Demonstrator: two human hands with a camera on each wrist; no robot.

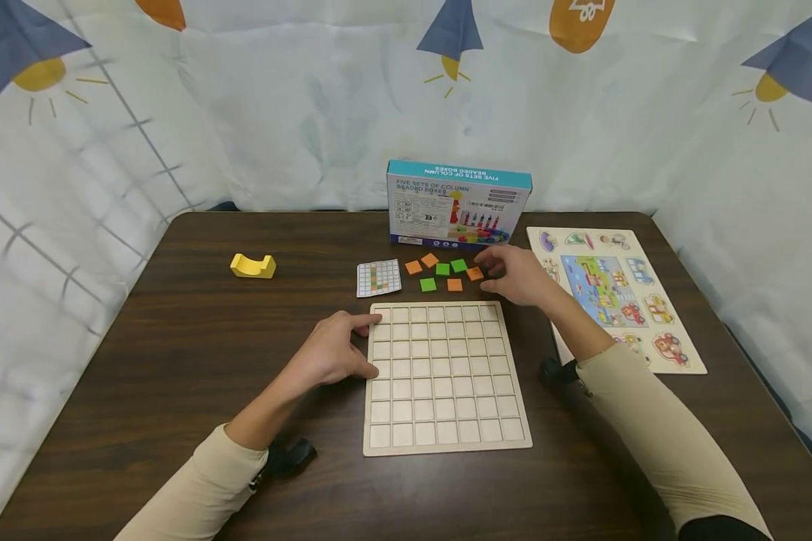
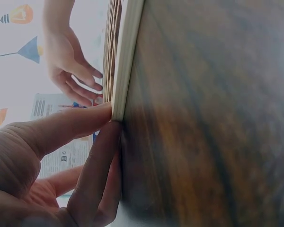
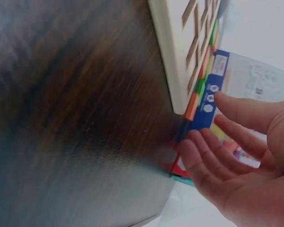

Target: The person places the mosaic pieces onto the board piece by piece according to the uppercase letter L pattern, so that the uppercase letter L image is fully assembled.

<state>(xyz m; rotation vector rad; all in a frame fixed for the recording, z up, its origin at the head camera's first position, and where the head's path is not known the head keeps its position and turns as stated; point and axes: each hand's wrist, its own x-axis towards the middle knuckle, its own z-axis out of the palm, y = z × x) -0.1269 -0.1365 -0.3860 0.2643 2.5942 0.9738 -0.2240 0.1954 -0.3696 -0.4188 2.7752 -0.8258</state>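
A pale wooden grid board (image 1: pixel 443 376) lies flat on the table, its square cells bare. My left hand (image 1: pixel 334 349) rests at its left edge, with thumb and forefinger spread along the rim; the left wrist view shows fingertips (image 2: pixel 114 130) against the board's side. Beyond the board lie three green square tiles (image 1: pixel 443 269) and several orange square tiles (image 1: pixel 413 267). Beside the rightmost orange tile (image 1: pixel 474 273) is my right hand (image 1: pixel 514 274), fingers loosely bent. In the right wrist view, thumb and fingers stand apart with nothing between them.
A small card with a coloured grid (image 1: pixel 379 278) lies left of the tiles. Behind them stands a toy box (image 1: pixel 456 207). A picture puzzle board (image 1: pixel 649 338) lies under the right forearm's far side. A yellow curved block (image 1: pixel 253 266) sits at the left on the dark table (image 1: pixel 142 376).
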